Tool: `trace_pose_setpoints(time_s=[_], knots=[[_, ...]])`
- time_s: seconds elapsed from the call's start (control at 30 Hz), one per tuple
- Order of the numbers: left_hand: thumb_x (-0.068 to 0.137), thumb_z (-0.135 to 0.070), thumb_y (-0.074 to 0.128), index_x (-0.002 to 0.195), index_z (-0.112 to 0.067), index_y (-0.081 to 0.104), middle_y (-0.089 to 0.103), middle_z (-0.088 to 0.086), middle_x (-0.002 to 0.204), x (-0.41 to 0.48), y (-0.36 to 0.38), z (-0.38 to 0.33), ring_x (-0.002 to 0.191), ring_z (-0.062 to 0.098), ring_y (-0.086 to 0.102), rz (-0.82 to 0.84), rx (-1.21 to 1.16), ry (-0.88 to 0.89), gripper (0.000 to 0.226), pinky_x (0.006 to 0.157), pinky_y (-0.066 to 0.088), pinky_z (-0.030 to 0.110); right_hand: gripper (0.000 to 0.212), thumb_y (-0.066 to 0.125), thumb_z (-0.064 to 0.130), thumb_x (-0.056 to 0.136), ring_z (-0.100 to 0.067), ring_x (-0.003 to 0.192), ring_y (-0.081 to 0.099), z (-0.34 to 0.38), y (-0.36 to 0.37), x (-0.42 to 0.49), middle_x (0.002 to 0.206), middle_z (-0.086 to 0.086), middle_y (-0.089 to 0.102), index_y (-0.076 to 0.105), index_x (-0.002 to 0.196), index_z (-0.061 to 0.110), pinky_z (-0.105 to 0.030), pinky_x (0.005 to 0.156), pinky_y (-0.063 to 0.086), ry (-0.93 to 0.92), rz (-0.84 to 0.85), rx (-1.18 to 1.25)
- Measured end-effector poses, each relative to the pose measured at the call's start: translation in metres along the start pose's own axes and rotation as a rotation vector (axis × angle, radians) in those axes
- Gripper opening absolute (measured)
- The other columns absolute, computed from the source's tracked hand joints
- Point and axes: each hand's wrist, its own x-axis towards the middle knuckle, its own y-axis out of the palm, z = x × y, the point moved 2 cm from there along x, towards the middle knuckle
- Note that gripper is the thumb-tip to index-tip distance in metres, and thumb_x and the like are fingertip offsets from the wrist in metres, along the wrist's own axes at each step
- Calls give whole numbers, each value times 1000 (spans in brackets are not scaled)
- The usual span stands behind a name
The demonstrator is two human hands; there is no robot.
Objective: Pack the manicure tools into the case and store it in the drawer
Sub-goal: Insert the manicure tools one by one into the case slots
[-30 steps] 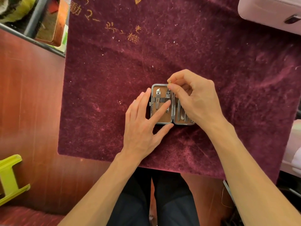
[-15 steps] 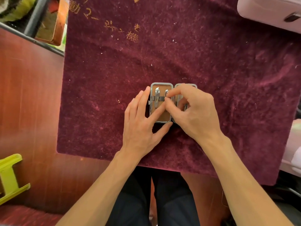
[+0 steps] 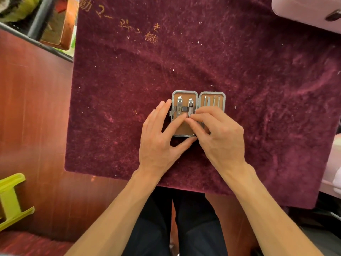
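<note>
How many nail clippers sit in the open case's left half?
2: a larger silver nail clipper at left and a smaller silver clipper beside it, both under the strap; the hands may hide more.

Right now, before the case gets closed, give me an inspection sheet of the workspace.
Surface: maroon velvet cloth with gold lettering and pale specks, over a wooden table.
Job's things: manicure case lies open and flat; two clippers under the left half's strap, slim tools in the right half.
Clutter: nothing seen loose on the cloth.
Grippers: left hand steadies the case; right hand fingertips press by the right clipper.
Cables: nothing seen.
Surroundings: pink box top right, yellow-green stool lower left; no drawer in view.
</note>
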Motion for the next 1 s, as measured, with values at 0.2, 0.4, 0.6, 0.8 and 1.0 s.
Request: trace_pose_setpoints(time_s=[0.2, 0.4, 0.6, 0.8, 1.0], knots=[[93, -51, 69, 135, -19, 68, 49, 20, 154, -1, 2, 0, 147, 34, 44, -11, 16, 29, 53, 120, 38, 51, 19, 73, 10, 100, -14, 98, 78, 17, -1, -14, 115, -4, 81, 79, 119, 6, -32, 79, 65, 165, 27, 116], [100, -52, 55, 136, -20, 67, 48, 21, 155, -1, 2, 0, 148, 36, 42, -8, 2, 47, 50, 120, 37, 53, 33, 69, 8, 102, -10, 120, 73, 35, 3, -25, 134, -1, 74, 73, 134, 8, -33, 91, 64, 348, 20, 268], [100, -50, 56, 137, -20, 66, 47, 21, 155, -2, 5, 2, 149, 36, 41, -3, -11, 57, 49, 120, 36, 53, 35, 68, 9, 102, -10, 126, 69, 40, 5, -27, 138, -1, 73, 72, 137, 9, -36, 97, 62, 423, 10, 320], [98, -51, 59, 137, -19, 66, 47, 21, 155, -1, 2, 0, 148, 36, 42, 9, -27, 54, 51, 118, 38, 54, 33, 69, 8, 102, -8, 110, 74, 39, 2, -26, 132, 2, 75, 74, 134, 11, -26, 88, 63, 426, 0, 338], [86, -44, 76, 152, -16, 44, 48, -1, 152, 6, -20, 2, 138, 10, 45, 111, -235, -72, 79, 117, 33, 25, 29, 70, 15, 100, -5, 77, 66, 17, -22, -27, 109, 13, 69, 70, 123, 33, -13, 62, 51, 586, -173, 360]])
